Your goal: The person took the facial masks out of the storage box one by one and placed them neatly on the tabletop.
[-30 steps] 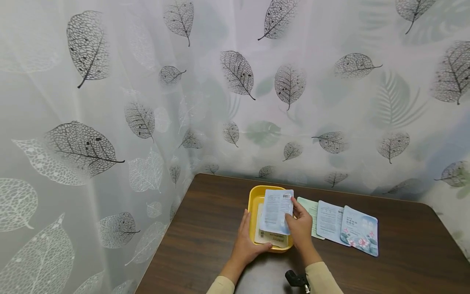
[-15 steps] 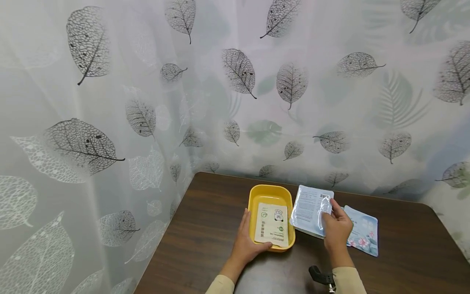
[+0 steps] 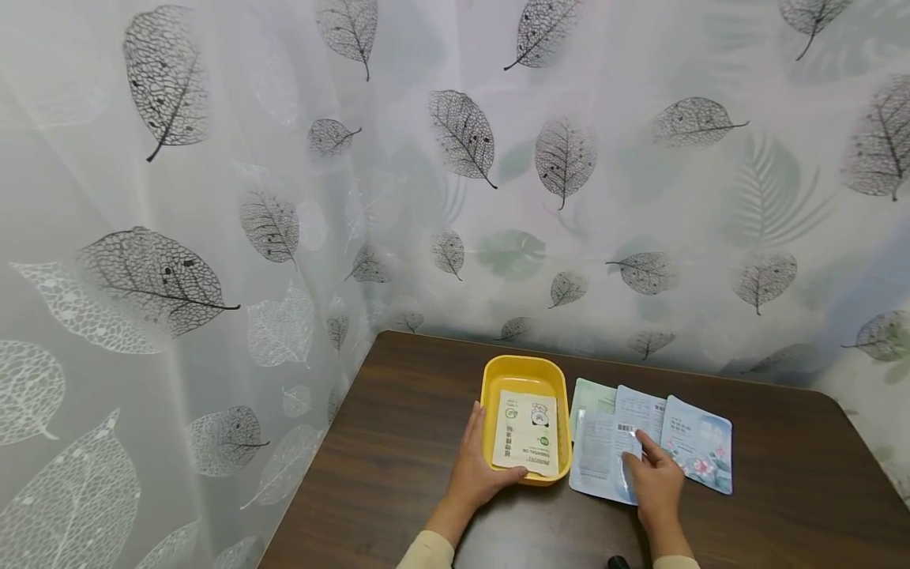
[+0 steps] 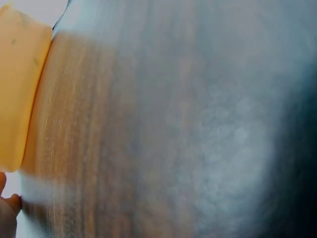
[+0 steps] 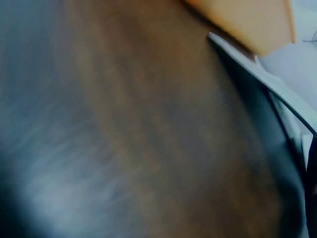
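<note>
My left hand (image 3: 472, 466) holds the near-left corner of a yellow plastic tray (image 3: 527, 364), fingers along its side and thumb at the near rim. Inside the tray lies a cream packet (image 3: 524, 431) with a panda drawing and "ESSENTIAL OIL" print. My right hand (image 3: 657, 480) pinches the right edge of a shiny pale blue sachet (image 3: 603, 458), which shows small print and a barcode. This sachet overlaps the lower parts of a green sachet (image 3: 590, 393) and another pale blue one (image 3: 643, 405). The right wrist view shows the held sachet (image 5: 262, 74) edge-on, tilted above the table.
To the right lies a blue sachet (image 3: 700, 442) with pink flowers, beside the overlapping ones. Everything rests on a dark wooden table (image 3: 415, 395). A leaf-patterned curtain (image 3: 490, 221) hangs behind it and on the left.
My right hand has carried the pale blue sachet from above the tray to the right, then down toward the near side. The cream packet has come into full view. My left hand stays put.
</note>
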Tool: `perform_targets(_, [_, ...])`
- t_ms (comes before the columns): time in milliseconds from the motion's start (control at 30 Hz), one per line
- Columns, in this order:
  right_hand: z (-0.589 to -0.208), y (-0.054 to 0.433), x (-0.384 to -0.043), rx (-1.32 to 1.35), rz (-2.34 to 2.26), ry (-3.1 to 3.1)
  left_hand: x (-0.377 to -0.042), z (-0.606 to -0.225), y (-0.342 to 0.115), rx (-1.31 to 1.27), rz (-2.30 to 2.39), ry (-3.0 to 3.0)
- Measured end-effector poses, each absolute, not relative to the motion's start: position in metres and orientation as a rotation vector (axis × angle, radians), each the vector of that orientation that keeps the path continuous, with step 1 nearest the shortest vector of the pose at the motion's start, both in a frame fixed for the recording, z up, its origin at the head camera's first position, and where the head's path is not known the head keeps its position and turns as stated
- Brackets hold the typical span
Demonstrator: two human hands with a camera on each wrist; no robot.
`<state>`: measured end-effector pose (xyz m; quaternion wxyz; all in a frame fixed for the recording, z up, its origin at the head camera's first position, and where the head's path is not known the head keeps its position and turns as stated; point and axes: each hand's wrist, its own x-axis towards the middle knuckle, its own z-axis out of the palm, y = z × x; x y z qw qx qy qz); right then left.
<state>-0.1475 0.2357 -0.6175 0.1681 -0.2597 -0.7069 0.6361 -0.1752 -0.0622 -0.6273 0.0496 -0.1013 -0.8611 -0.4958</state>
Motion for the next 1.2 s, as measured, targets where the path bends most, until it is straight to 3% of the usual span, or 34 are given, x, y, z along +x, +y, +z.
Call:
perform_targets(533, [-0.637,0.228,-0.138,-0.524,1.217,-2.428,-0.175,-0.627,-0.062,-0.3,-1.556,-2.609])
perform_targets(1200, [-0.643,0.223,-0.137,-0.471,1.155,-2.359,-0.174,-0.629,-0.06,-0.289,-1.568,-2.602])
